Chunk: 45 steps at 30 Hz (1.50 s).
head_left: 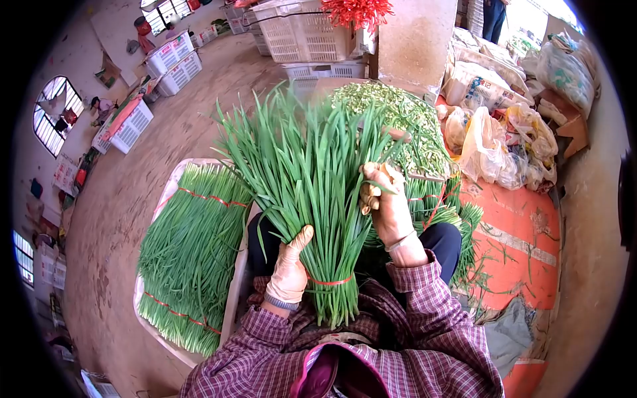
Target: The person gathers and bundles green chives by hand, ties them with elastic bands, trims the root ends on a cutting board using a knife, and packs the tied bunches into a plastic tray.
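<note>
Bundle of chives (318, 172) sits dead center, upright over the lap, tied near the bottom with a red band (330, 281). Left hand (290, 268) at 7 o'clock of it, gloved fingers wrapped tight round the stalks just above the band. Right hand (385, 199) at 3 o'clock, fingers curled in among the leaves, pinching a few. Tray of bundled chives (189, 252) lies at 9 o'clock, plastic bags (497, 139) at 2 o'clock, white crates (305, 33) at 12.
</note>
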Each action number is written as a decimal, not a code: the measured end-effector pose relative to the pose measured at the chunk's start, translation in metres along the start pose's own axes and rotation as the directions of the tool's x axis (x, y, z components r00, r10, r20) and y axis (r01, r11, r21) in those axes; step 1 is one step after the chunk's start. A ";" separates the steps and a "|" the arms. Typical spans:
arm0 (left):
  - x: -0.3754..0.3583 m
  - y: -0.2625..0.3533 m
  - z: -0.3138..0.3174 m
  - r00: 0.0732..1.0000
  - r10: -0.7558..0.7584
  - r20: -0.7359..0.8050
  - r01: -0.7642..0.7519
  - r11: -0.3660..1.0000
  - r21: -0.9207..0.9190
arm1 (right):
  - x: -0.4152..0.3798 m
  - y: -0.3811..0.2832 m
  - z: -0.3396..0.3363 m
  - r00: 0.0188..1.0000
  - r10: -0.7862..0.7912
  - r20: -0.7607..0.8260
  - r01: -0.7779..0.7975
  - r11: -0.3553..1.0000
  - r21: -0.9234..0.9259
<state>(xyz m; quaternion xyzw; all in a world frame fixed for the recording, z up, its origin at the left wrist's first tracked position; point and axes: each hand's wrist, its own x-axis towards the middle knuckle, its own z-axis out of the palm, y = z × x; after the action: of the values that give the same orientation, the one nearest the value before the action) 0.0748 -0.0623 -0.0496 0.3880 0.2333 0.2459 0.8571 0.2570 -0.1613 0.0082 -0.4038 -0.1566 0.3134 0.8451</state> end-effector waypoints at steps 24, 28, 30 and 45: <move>-0.011 0.005 0.020 0.999 -0.009 0.052 0.010 1.000 -0.010 | -0.016 -0.063 0.010 0.812 -0.201 0.548 0.565 0.504 -0.653; -0.011 0.003 0.021 0.998 0.014 0.063 -0.014 1.000 -0.009 | -0.016 -0.061 0.034 0.846 -0.140 0.515 0.518 0.449 -0.728; -0.014 0.005 0.025 0.998 0.012 0.069 -0.012 1.000 0.002 | -0.008 -0.051 0.029 0.767 -0.220 0.603 0.639 0.350 -0.685; -0.015 -0.005 0.021 0.998 -0.069 -0.008 0.069 0.995 0.072 | -0.001 -0.058 0.001 0.624 -0.503 0.597 0.699 0.018 -0.715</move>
<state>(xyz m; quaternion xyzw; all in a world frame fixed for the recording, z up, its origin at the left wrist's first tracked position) 0.0768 -0.0856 -0.0381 0.4098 0.2576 0.2087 0.8498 0.2785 -0.1891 0.0544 -0.6630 -0.5311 -0.1886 0.4926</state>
